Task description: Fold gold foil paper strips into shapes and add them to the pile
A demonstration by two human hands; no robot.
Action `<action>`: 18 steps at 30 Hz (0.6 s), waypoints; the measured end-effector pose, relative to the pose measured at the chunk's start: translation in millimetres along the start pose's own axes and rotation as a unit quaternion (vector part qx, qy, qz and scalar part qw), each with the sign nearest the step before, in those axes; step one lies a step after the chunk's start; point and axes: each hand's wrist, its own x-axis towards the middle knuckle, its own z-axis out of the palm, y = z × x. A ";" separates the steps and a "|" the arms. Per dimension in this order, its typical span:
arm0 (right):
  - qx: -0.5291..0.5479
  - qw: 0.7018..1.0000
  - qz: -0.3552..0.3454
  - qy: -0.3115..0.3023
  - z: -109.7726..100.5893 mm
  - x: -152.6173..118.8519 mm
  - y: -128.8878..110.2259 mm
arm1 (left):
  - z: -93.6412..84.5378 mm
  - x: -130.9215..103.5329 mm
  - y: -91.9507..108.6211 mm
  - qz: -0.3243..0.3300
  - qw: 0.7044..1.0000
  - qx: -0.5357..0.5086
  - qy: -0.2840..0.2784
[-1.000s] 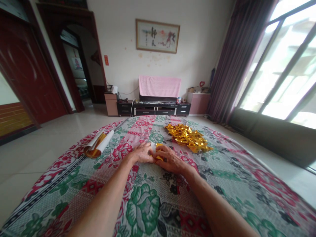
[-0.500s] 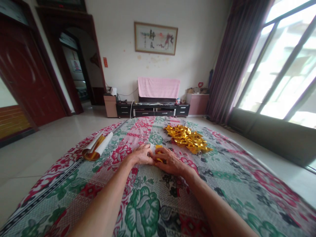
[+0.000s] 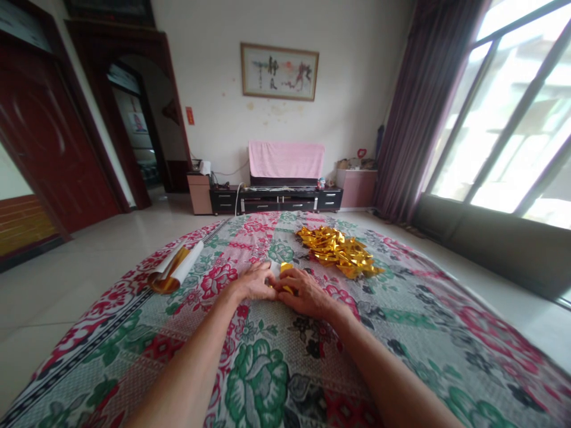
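Note:
Both hands meet over a small sheet of gold foil paper (image 3: 286, 267) with a white underside, near the middle of the cloth-covered table. My left hand (image 3: 256, 281) has its fingers curled on the white left part of the sheet. From the other side, my right hand (image 3: 306, 291) presses its bent fingers on the gold part. The fingers cover most of the sheet, so its folds are hidden. Beyond my right hand lies a heap of folded gold foil pieces (image 3: 336, 252). To the left rests a loose roll of gold foil paper (image 3: 178, 267), white on its outside.
A flowered tablecloth (image 3: 259, 374) covers the round table. Past the table's far edge stands a low black TV cabinet (image 3: 281, 202) with a pink cloth (image 3: 286, 159) over the screen. A purple curtain (image 3: 413, 107) hangs by the window at right; a red door (image 3: 49, 137) is at left.
My fingers have shifted only slightly on the gold foil paper. The view has tilted a little; the heap and the roll lie where they were.

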 end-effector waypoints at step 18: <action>-0.003 1.000 -0.004 -0.002 -1.8 1.7 -4.5 | 2.3 -0.9 -8.1 0.005 0.999 -0.049 0.020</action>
